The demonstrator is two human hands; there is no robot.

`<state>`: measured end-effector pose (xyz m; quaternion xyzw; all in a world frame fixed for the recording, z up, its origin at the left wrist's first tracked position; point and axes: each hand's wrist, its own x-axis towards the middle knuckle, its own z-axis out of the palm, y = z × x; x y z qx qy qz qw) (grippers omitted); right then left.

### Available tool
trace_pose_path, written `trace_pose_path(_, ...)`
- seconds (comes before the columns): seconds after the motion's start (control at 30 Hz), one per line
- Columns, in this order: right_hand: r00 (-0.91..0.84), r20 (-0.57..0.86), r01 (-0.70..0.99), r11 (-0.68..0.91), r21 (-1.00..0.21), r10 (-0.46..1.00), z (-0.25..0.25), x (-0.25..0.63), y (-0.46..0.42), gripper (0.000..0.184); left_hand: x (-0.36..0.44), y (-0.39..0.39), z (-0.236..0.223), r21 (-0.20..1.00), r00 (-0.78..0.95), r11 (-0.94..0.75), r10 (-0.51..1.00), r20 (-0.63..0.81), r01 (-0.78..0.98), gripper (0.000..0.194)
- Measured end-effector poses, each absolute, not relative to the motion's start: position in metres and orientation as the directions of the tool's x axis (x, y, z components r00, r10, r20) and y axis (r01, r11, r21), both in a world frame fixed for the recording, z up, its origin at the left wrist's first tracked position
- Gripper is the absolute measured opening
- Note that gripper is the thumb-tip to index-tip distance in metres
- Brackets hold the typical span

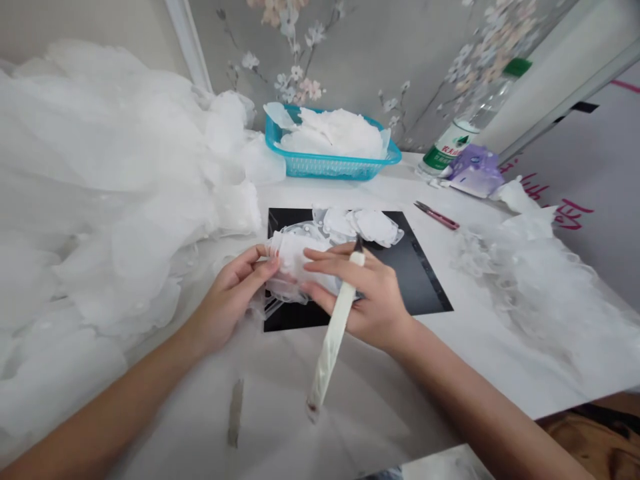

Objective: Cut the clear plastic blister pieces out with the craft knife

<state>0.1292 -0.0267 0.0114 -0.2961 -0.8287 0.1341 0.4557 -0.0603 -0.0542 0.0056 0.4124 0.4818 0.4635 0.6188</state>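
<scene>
Between the thumb and fingers of my left hand (233,290) is the left edge of a white sheer fabric piece (297,257), layered and dotted with small pearl-like beads. My right hand (377,300) carries a slim white-wrapped pen-like tool (334,330), its dark tip pointing away from me and its other end toward me. The fingertips of that hand rest on or just over the same fabric. Beneath lies a shiny black board (417,283). More layered white petal-shaped pieces (377,225) lie at the board's far side.
A large heap of white sheer fabric (110,180) fills the left. Behind the board stands a blue basket (333,167) of white pieces. To the right are small snips (437,215), a plastic bottle (453,140), a purple packet (476,170) and a sheer fabric pile (540,287).
</scene>
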Motion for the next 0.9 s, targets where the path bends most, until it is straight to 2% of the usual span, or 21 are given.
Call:
trace_pose_path(0.07,-0.495,0.624,0.352,0.796,-0.492,0.604,0.005,0.127,-0.028,0.017,-0.060,-0.054,0.004,0.965,0.171,0.201,0.970,-0.172,-0.168,0.026)
trace_pose_path(0.17,-0.537,0.606,0.332,0.807,-0.488,0.587,-0.004,0.124,-0.028,0.019,-0.059,-0.055,0.002,0.988,0.208,0.145,0.969,-0.130,-0.058,0.043)
trace_pose_path(0.3,-0.519,0.635,0.284,0.817,-0.503,0.572,-0.004,0.124,-0.028,0.019,-0.058,-0.057,0.002,0.985,0.171,0.154,0.971,-0.164,0.071,0.036)
trace_pose_path(0.43,-0.534,0.539,0.142,0.698,-0.702,0.651,0.009,0.128,-0.027,0.022,-0.058,-0.057,0.005,0.973,0.177,0.229,0.957,-0.228,0.020,0.031)
trace_pose_path(0.5,-0.518,0.490,0.144,0.636,-0.758,0.701,0.013,0.131,-0.026,0.021,-0.059,-0.056,0.007,0.969,0.188,0.243,0.954,-0.233,-0.032,0.032)
trace_pose_path(0.57,-0.514,0.496,0.197,0.659,-0.726,0.700,0.012,0.132,-0.024,0.020,-0.058,-0.055,0.007,0.972,0.167,0.231,0.961,-0.220,-0.047,0.036)
trace_pose_path(0.73,-0.551,0.547,0.356,0.770,-0.529,0.630,0.001,0.131,-0.022,0.019,-0.056,-0.056,0.006,0.983,0.083,0.181,0.979,-0.183,0.034,0.039)
trace_pose_path(0.9,-0.598,0.568,0.395,0.825,-0.403,0.564,-0.003,0.128,-0.026,0.019,-0.056,-0.058,0.001,0.978,0.115,0.127,0.982,-0.147,0.165,0.043)
